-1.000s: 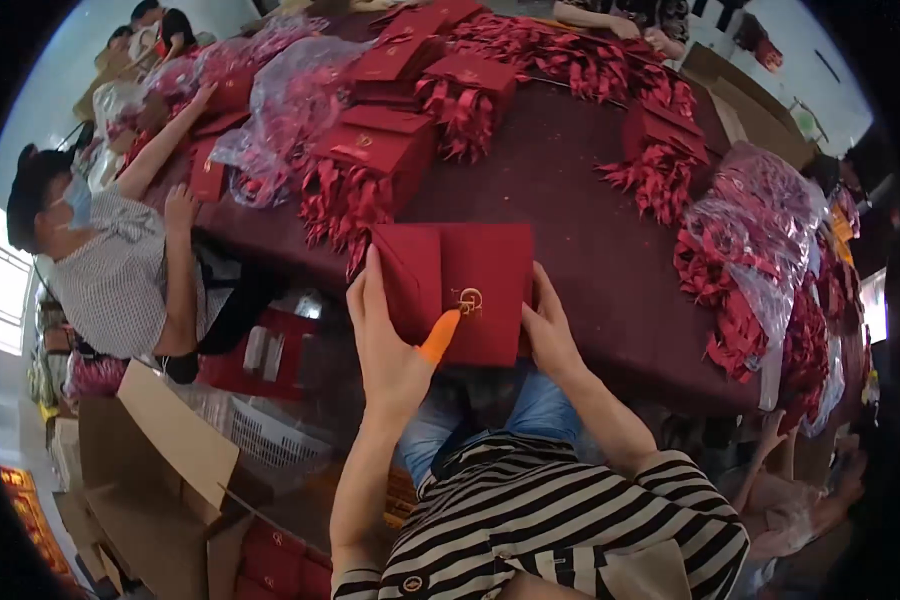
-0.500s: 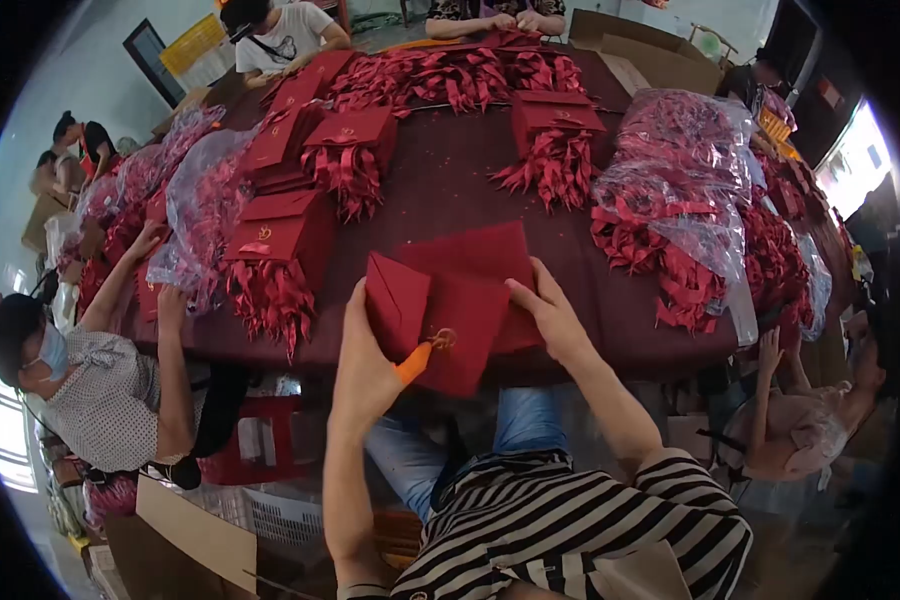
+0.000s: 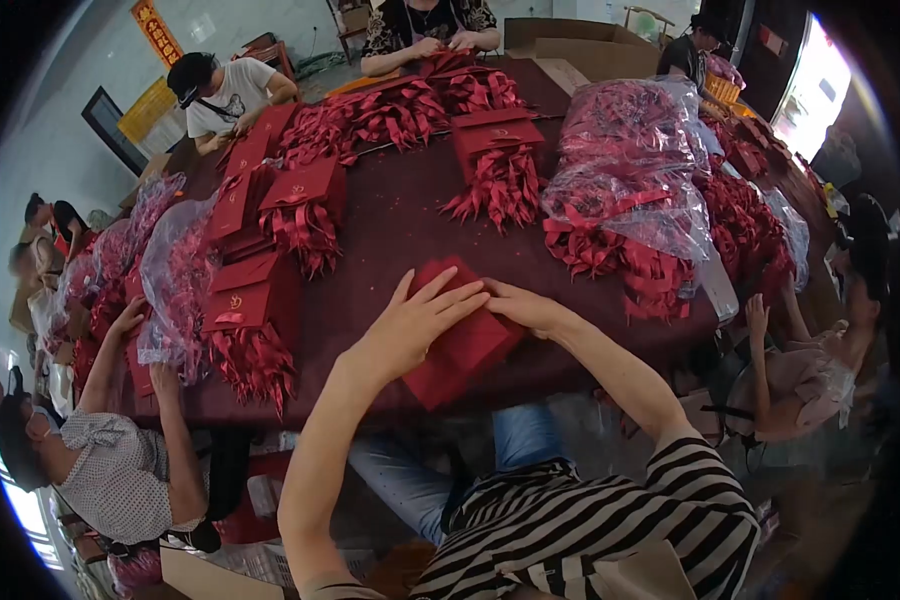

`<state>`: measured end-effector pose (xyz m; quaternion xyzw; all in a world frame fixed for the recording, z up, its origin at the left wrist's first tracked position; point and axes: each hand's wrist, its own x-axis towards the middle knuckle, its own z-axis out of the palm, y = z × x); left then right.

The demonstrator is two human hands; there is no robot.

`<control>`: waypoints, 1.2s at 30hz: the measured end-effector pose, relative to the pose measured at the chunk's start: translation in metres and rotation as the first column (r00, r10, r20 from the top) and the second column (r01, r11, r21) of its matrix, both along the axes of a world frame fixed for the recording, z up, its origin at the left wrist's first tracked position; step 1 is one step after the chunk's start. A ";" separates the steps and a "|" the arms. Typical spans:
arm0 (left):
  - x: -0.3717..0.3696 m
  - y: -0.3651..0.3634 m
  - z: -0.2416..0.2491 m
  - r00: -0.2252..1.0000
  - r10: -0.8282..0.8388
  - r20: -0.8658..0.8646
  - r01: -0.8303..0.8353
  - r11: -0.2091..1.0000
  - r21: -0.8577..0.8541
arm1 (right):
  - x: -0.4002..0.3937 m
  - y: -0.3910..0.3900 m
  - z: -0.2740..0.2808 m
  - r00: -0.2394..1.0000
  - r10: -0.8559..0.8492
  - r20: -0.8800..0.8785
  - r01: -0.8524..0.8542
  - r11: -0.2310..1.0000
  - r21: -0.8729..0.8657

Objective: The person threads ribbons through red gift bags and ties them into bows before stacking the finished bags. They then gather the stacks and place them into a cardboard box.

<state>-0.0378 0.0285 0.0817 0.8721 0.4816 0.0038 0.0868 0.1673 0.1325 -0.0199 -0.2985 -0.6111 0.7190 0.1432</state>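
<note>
Red folded card pieces (image 3: 445,362) lie on the dark red tablecloth (image 3: 395,235) at the near edge, below my hands. My left hand (image 3: 410,325) rests over their upper left part with its fingers spread. My right hand (image 3: 525,306) touches their upper right edge, its fingertips meeting those of my left hand; its thumb and the grip beneath are hard to make out. To the left stands a stack of red envelopes with ribbons (image 3: 253,310). A similar ribboned stack (image 3: 497,150) is farther back.
Plastic-wrapped red ribbon bundles (image 3: 625,150) lie on the right, with another plastic bag (image 3: 175,265) on the left. A co-worker in a dotted top (image 3: 120,475) sits at left, another (image 3: 805,385) at right. Others work across the table. An open cardboard box (image 3: 580,45) stands behind.
My hands have moved together over the red pieces, which now lie lower and flatter. My left hand has gone from holding their left side to lying spread on top. The view has shifted.
</note>
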 end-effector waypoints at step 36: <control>-0.018 -0.154 -0.102 0.370 0.420 0.829 -0.710 0.703 -0.039 | -0.276 0.149 0.018 0.346 -0.909 -0.231 0.181 0.306 -0.935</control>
